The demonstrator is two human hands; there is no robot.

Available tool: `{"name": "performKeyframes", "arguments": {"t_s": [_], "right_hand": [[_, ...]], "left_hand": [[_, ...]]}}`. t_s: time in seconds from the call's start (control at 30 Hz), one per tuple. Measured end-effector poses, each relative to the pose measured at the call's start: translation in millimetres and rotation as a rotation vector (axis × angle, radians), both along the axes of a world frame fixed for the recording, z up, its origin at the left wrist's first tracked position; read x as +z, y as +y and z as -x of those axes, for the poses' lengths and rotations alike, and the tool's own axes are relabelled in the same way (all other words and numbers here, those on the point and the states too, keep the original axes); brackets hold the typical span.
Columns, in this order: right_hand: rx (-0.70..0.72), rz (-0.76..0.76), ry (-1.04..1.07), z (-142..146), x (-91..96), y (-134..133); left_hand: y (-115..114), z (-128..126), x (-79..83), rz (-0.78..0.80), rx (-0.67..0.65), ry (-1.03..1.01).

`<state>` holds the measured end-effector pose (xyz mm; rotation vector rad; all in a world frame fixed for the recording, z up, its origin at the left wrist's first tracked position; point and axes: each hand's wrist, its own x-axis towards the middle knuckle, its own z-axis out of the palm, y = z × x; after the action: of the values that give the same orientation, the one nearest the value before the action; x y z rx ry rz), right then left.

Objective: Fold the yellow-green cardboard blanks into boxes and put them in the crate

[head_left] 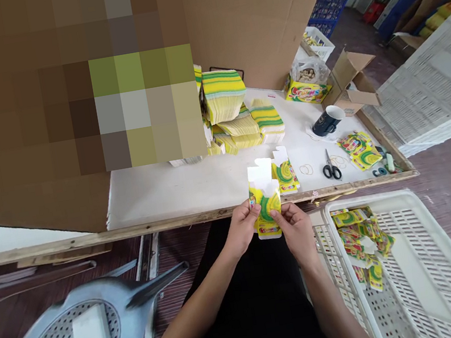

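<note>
1. From my remote seat, I am seeing the yellow-green carton (266, 202) showing across the near edge of the white surface (182, 193).
2. The left hand (241, 225) is pinching its left side; the right hand (297, 229) is gripping its lower right, thumb on the face.
3. Its long axis is running outward, white flaps (261, 173) pointing away; neither hand is clearly nearer.
4. Its back is hiding from me, so I am perhaps misreading the grip's firmness.

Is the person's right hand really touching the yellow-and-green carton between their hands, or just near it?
Touching. The head view shows it: the right hand has its thumb laid on the printed face of the carton.
</note>
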<state>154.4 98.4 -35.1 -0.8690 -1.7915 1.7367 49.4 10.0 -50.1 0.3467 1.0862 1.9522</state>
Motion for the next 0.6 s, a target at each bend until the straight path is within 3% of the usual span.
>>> {"name": "performKeyframes", "arguments": {"t_s": [0.13,0.2,0.43,0.6], "right_hand": [[-0.003,-0.131,-0.03,-0.2,0.7,2.6],[0.024,-0.176,-0.028,-1.7,5.1,7.3],[0.18,-0.252,0.015,-10.5,22.8,28.2],[0.279,-0.287,-0.042,-15.0,30.4,36.1]], "left_hand": [[-3.8,-2.2,5.3,0.087,0.114,0.159],[-7.0,-3.3,9.1,0.088,0.109,0.214],[-16.4,1.3,21.9,0.005,-0.168,0.273],[-19.9,2.2,18.5,0.051,-0.282,0.24]]}}
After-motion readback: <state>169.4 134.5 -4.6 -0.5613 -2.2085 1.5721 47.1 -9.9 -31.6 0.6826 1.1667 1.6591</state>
